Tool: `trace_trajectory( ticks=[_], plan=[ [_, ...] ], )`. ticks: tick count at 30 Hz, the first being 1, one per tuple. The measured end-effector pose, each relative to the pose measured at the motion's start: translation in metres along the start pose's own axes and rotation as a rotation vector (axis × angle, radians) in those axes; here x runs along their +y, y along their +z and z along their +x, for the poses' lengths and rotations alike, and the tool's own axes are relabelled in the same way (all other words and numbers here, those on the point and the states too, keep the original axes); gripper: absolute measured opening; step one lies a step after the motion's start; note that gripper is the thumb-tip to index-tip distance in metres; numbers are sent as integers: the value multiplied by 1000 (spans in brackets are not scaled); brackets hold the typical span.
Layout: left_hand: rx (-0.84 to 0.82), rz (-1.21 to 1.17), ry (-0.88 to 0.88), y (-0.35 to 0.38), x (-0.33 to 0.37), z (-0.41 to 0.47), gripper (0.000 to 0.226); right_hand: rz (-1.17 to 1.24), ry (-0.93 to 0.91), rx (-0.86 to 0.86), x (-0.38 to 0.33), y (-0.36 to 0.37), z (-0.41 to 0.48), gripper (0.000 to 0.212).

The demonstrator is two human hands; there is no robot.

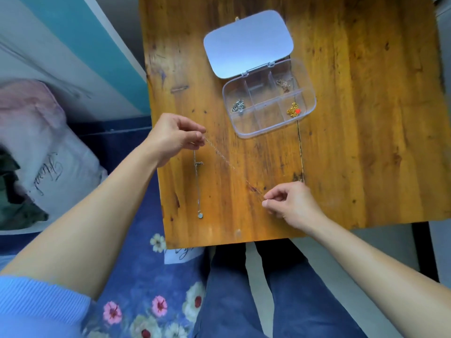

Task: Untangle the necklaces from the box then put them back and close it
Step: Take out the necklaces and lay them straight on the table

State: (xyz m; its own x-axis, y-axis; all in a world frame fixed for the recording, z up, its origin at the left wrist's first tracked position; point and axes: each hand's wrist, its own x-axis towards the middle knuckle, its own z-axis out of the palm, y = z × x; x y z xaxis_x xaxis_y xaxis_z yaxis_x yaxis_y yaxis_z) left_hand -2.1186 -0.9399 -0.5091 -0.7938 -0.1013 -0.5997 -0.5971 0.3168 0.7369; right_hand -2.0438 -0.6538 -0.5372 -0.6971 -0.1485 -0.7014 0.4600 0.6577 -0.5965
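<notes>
Your left hand (174,137) pinches a thin chain (229,164) above the table (366,142); one strand hangs down to a small pendant (200,215), the other runs taut to your right hand (290,203), which pinches its end. Farther right, the box (269,103) lies open, with necklaces in three compartments.

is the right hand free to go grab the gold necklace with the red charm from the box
Probably not yet. The right hand pinches one end of the thin chain, and the left hand holds the other. The path to the gold necklace looks open, since the box lid is up.
</notes>
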Motion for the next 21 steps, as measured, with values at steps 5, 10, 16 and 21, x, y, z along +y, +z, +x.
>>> trace_trajectory(
  ticks=[5, 10, 16, 21],
  plan=[
    [155, 455, 171, 7, 4, 23, 10, 87, 3, 19, -14, 47, -12, 22],
    [173, 665, 287, 24, 2, 40, 15, 61, 11, 93, -19, 85, -16, 18],
    [128, 714, 319, 34, -1, 53, 12, -78, 12, 168, -20, 100, -12, 17],
    [99, 693, 304, 34, 2, 59, 7, -141, -7, 146, -22, 101, -5, 16]
  ],
)
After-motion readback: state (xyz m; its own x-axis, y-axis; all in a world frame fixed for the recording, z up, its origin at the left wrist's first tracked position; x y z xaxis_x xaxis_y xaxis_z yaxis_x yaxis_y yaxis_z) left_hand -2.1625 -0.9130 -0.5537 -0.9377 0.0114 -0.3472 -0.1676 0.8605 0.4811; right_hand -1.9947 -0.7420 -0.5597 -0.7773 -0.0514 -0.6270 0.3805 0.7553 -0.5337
